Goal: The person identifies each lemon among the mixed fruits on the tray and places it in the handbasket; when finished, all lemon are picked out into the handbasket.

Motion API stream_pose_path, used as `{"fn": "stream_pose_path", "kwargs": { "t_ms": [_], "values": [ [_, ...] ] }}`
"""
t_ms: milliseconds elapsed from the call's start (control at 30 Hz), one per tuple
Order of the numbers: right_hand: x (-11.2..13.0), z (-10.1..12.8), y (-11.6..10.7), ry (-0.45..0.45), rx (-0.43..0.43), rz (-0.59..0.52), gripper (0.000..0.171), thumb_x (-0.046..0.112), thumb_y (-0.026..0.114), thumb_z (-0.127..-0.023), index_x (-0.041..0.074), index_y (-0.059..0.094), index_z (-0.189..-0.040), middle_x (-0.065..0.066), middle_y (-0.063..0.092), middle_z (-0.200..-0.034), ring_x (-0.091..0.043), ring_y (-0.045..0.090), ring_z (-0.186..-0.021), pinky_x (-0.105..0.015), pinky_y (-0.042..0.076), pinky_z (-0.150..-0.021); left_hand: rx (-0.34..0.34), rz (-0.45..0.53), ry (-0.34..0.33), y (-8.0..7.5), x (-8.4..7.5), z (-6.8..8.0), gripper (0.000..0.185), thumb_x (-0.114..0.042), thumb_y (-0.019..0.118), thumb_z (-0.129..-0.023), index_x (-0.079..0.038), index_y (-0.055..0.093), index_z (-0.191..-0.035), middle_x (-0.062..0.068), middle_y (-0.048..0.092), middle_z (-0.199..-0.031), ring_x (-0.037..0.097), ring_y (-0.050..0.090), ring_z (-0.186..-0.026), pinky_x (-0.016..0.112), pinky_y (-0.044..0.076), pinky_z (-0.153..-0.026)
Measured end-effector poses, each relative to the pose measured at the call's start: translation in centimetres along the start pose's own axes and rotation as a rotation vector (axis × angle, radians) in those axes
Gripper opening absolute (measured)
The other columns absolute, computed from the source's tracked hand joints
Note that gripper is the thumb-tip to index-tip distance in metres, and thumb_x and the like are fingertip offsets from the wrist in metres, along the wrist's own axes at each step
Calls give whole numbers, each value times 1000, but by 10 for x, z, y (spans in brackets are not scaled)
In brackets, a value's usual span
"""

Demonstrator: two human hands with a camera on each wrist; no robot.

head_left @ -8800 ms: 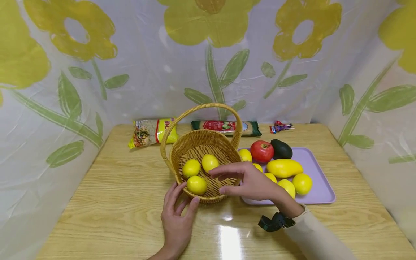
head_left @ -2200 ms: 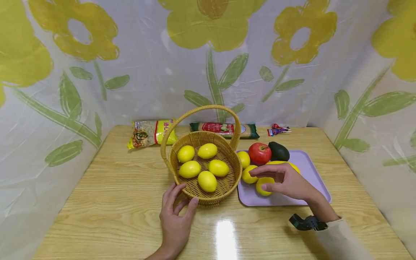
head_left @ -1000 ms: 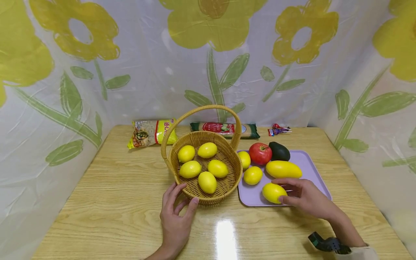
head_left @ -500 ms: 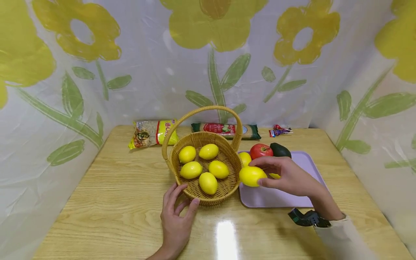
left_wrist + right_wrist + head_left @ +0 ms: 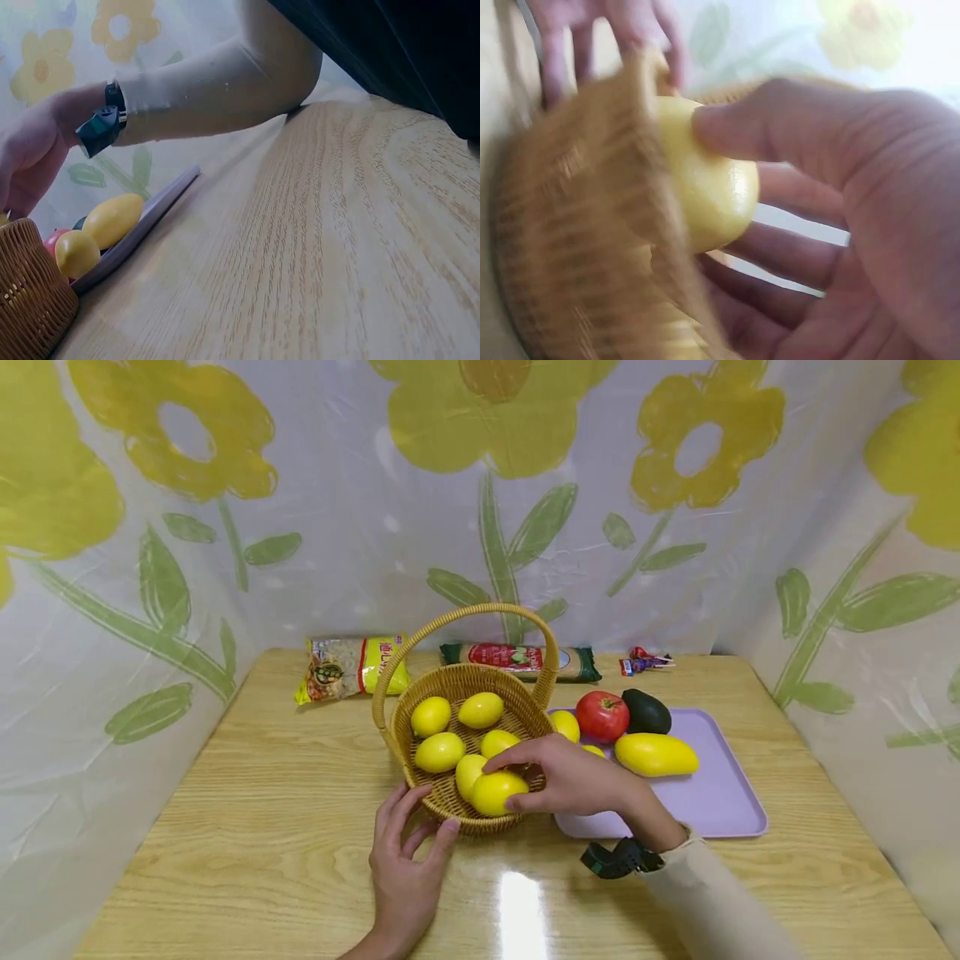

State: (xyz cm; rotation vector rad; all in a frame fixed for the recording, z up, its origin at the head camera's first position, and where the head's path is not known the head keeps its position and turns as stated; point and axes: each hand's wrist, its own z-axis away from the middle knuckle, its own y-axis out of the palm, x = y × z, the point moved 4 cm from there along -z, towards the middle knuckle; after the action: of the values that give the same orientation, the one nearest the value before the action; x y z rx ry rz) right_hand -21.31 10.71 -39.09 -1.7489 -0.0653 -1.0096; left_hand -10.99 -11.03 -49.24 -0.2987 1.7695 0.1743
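In the head view a lemon is pinched by my right hand, low inside the front right of the wicker basket. Several other lemons lie on the basket's floor. The right wrist view shows the thumb on the held lemon, just over the rim, with fingers behind it. My left hand rests its spread fingertips against the basket's front left rim. A purple tray right of the basket bears a yellow mango, a red tomato, a dark avocado and lemons partly hidden.
Along the back of the wooden table lie a yellow snack-like bag, a green and red long packet and lollipops. The basket's tall handle arches over its back. A flowered curtain encloses the table.
Lemons in the basket have risen from three to several. My right hand picked a lemon off the tray's front and carried it left into the basket. My left hand has stayed put.
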Motion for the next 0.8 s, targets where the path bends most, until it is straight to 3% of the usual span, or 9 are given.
{"fn": "stream_pose_path", "kwargs": {
  "t_ms": [167, 333, 567, 800],
  "values": [
    [8, -16, 22, -43, -64, -60, 44, 20, 84, -99, 13, 73, -141, 0, 74, -141, -15, 72, -123, -35, 67, -103, -7, 0, 10, 0, -1, 1, 51, -9, 85, -98, -12, 66, -145, 11, 39, -167, 28, 50, -149, 33, 64, -108],
    [7, -10, 21, -63, -137, -103, 45, 25, 86, -99, 12, 74, -140, 1, 75, -141, -17, 70, -131, -39, 63, -112, -10, 4, 29, 0, -2, 0, 52, -8, 85, -97, -6, 65, -145, 14, 40, -166, 31, 53, -146, 39, 64, -108],
    [-15, 27, 6, -58, -168, -470, 45, 9, 82, -99, 9, 72, -143, -16, 73, -143, -30, 71, -130, -48, 61, -114, -12, 4, 18, 1, -2, 0, 54, -9, 86, -97, -6, 65, -146, 11, 40, -166, 28, 52, -147, 39, 64, -109],
    [-47, 74, -13, -47, -234, -590, 47, -2, 78, -99, 1, 69, -144, -22, 71, -144, -36, 70, -131, -46, 60, -116, -12, -3, 24, 1, -1, 0, 54, -8, 85, -97, -5, 64, -146, 12, 39, -167, 27, 48, -151, 38, 64, -109]
  ]
}}
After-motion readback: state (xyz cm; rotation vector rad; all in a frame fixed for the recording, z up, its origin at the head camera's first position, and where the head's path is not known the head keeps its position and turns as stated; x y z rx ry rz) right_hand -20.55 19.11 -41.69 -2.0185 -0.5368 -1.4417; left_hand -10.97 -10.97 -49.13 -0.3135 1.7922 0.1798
